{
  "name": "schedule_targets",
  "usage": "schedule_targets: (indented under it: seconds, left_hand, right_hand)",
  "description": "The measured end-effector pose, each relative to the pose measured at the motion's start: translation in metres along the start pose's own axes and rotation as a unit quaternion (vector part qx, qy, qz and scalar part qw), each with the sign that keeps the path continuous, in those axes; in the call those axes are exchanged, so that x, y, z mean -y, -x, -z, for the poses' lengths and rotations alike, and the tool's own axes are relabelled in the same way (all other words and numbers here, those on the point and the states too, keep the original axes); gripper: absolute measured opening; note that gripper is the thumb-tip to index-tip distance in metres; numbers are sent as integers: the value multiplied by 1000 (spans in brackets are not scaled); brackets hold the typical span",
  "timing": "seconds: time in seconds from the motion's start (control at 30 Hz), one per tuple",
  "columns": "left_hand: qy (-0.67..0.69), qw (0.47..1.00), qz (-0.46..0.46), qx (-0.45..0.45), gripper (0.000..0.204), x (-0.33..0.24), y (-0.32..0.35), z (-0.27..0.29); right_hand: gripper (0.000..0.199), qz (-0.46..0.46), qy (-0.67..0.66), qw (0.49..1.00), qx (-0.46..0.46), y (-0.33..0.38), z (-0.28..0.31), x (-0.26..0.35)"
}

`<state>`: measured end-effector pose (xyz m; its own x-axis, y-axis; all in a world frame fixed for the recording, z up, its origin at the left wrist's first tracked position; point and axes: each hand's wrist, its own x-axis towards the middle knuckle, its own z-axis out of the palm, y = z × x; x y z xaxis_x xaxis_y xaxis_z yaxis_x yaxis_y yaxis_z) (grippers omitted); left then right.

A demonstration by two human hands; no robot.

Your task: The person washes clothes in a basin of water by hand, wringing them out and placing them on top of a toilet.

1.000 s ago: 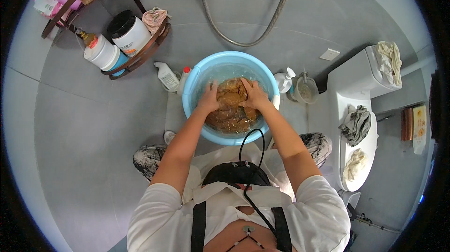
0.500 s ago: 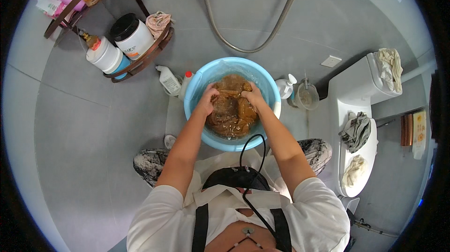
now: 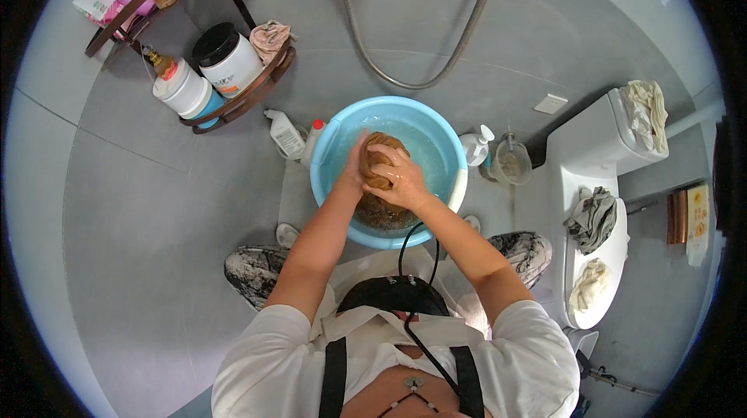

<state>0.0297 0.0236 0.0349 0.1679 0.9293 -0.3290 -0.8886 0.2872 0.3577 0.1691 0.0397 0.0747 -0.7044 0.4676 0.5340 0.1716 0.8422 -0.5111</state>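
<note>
A light blue basin (image 3: 322,138) of water stands on the floor in front of me. Over its middle, a wet brown cloth (image 3: 378,155) is bunched between my hands. My left hand (image 3: 356,165) presses against the left side of the bundle. From the right, my right hand (image 3: 400,178) curls its fingers over the cloth. The lower part of the cloth hangs into the water at the near side of the basin. Its exact kind of garment cannot be made out.
A white bottle (image 3: 285,134) and a red-capped bottle (image 3: 313,143) stand left of the basin; a pump bottle (image 3: 475,146) stands right. Further right is a toilet (image 3: 576,142) with cloths on it. A hose (image 3: 366,60) hangs beyond. A brown corner shelf (image 3: 264,80) holds tubs.
Both hands have come together and gathered the brown cloth, which was spread through the basin, into a bundle. More of the blue basin and its water now shows at the right.
</note>
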Motion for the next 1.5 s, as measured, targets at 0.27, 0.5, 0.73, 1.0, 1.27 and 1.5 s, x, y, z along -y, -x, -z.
schedule_targets:
  seconds: [0.27,0.5,0.73,1.0,1.27,1.5]
  left_hand:
    - [-46,974,-118,-187,32,25,-23,-3]
    - [-525,775,-205,-287,27,-4,6,16]
    - [-535,804,-156,-208,40,-13,33,13]
    - [-927,332,-35,-168,69,6,14,15]
    - [-895,428,-12,-122,69,9,-19,62]
    - [-211,943,-56,-251,49,4,-14,41]
  right_hand:
    - [24,-114,-2,991,-63,-4,-10,-18]
    - [27,-274,30,961,19,10,28,-72]
    - [57,-189,-2,974,126,27,38,-79]
    - [95,-342,179,862,329,23,-6,-71]
    - [80,-377,171,841,349,23,-23,-86]
    - [54,-550,-280,786,38,30,-45,-126]
